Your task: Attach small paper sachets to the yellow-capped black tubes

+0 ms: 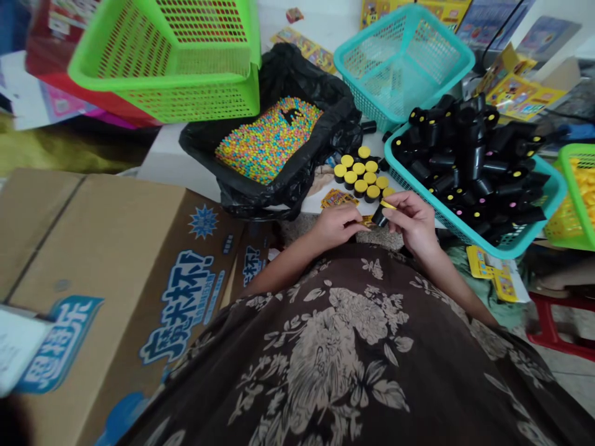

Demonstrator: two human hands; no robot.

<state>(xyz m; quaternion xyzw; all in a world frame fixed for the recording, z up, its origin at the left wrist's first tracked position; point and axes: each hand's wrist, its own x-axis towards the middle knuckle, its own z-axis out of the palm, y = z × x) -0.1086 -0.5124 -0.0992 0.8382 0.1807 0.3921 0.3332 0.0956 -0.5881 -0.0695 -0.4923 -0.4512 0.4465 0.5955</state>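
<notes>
While right hand (pixel 411 222) pinches black tube (pixel 380 216), left hand (pixel 335 226) curls just beside, grip unclear.

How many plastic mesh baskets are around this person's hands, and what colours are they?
Lime-green plastic mesh baskets: 2 (top left, far right)
Turquoise plastic mesh baskets: 2 (top right, one holding black tubes)
Total: 4
A red object under the top-left basket is too hidden to identify, so it is not counted.

Black tube (pixel 380 216), glossy plastic; teal basket (pixel 478 238), plastic; carton (pixel 93 248), matt cardboard.
</notes>
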